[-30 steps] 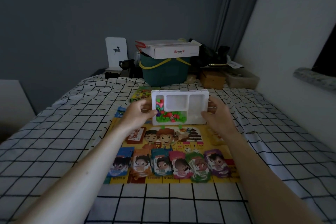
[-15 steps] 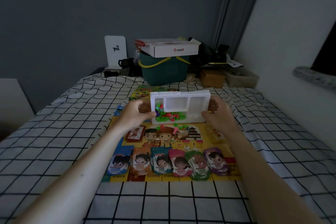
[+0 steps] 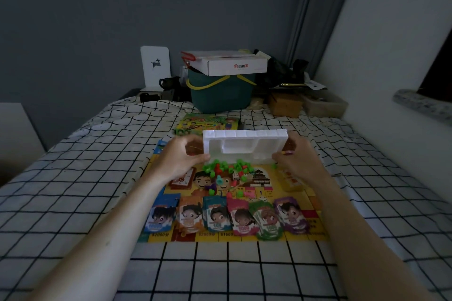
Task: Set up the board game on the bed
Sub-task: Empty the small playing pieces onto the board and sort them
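Observation:
A white foam tray (image 3: 244, 145) is held tipped toward me above the yellow game board (image 3: 310, 217). My left hand (image 3: 182, 157) grips its left end and my right hand (image 3: 294, 160) grips its right end. Small green and red plastic pieces (image 3: 227, 167) lie spilled in a heap on the board just below the tray, with a white die (image 3: 235, 175) among them. Several stacks of coloured play money (image 3: 220, 217) line the board's near edge. A card deck (image 3: 182, 179) sits left of the heap, another deck (image 3: 292, 181) to the right.
The game box lid (image 3: 208, 124) lies beyond the board on the checked bed sheet (image 3: 73, 178). A green basket (image 3: 220, 95) with a white carton (image 3: 232, 63) on top stands at the bed's head, beside brown boxes (image 3: 285, 105). A wall runs along the right.
Both hands have tilted the foam tray further over, and the small pieces that were in its compartment have fallen out onto the board.

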